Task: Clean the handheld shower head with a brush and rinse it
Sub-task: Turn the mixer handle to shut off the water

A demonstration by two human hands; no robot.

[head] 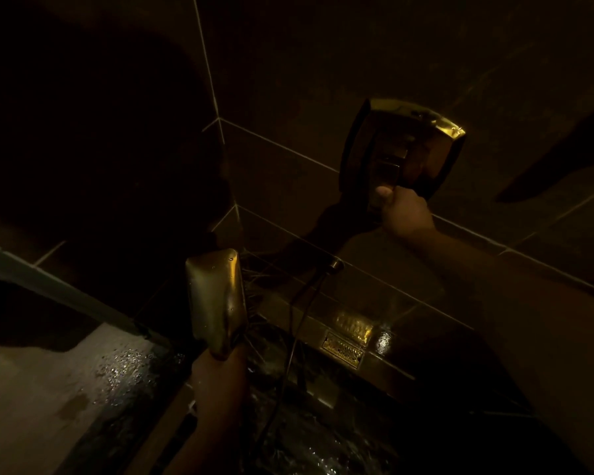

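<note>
Dim tiled shower corner, wet floor | left hand (pixel 216 366) gripped shower head (pixel 216 299) by its handle, long axis upright, spraying right | right hand (pixel 403 210) clenched on wall mixer lever (pixel 390 173), up-right of the head, well apart | rinsing, likely.

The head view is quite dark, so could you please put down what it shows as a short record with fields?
lighting: very dim, details hard to read
left hand: grips the handle of the handheld shower head, which is spraying water
right hand: grips the lever of the wall control plate
hose: thin, hanging from a wall fitting
floor drain: shiny grate at the foot of the tiled wall
brush: not visible
</note>
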